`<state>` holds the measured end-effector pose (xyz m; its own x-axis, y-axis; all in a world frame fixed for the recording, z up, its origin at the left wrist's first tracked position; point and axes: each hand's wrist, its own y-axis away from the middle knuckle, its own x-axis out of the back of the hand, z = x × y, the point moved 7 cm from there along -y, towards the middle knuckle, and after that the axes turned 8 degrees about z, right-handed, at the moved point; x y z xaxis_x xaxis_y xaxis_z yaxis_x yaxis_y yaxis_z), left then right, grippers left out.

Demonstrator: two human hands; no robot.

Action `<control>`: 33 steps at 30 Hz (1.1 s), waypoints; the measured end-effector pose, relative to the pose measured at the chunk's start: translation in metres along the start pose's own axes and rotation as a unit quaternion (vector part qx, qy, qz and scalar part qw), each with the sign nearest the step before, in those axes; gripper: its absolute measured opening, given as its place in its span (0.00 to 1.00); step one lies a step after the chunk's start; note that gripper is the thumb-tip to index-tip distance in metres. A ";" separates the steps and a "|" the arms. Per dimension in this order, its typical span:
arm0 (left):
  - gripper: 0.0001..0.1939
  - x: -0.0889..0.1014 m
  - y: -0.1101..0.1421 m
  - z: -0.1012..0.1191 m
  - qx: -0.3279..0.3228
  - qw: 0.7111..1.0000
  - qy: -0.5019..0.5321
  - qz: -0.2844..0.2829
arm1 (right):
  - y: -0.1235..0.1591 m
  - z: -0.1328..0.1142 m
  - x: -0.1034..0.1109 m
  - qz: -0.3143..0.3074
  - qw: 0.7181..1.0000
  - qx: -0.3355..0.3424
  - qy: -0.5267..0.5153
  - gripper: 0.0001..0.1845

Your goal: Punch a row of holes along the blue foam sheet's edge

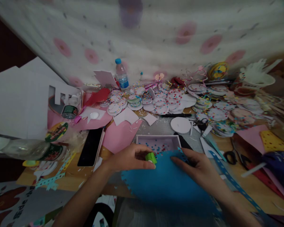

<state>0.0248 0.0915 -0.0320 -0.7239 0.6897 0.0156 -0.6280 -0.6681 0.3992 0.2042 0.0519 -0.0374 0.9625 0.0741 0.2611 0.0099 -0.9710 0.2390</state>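
Observation:
My left hand is closed round a small bright green paper punch, which sits at the upper left edge of a large blue sheet of paper. That sheet's edge is notched on the left side. With thumb and fingers, my right hand grips the sheet near its upper right edge; some of those fingers are hidden behind it. Just beyond the sheet lies a shallow white box holding blue and red paper bits, partly covered by the sheet.
Piles of white paper discs with coloured dots run along the back. A water bottle stands behind them. To the left lie a phone and another bottle. Scissors and a blue punched strip are on the right.

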 end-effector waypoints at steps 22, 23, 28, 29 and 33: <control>0.19 -0.001 -0.011 0.002 0.040 0.999 0.009 0.009 | -0.008 -0.003 0.007 0.018 1.000 0.008 -0.002 0.17; 0.20 -0.001 -0.011 0.002 0.043 0.999 0.007 0.009 | -0.008 -0.002 0.007 0.020 1.000 0.009 0.000 0.17; 0.20 0.000 -0.011 0.001 0.044 0.999 0.002 0.008 | -0.008 -0.002 0.006 0.014 1.000 0.015 0.007 0.17; 0.20 -0.001 -0.011 0.001 0.041 0.999 0.000 0.006 | -0.008 -0.003 0.006 0.012 1.000 0.016 0.009 0.17; 0.19 -0.002 -0.010 0.004 0.034 0.999 -0.003 -0.004 | -0.008 -0.005 0.007 0.011 0.999 0.023 0.020 0.17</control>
<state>0.0338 0.0983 -0.0322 -0.7165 0.6974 0.0173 -0.6131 -0.6414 0.4612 0.2092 0.0609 -0.0333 0.9508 0.0614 0.3037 0.0026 -0.9817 0.1902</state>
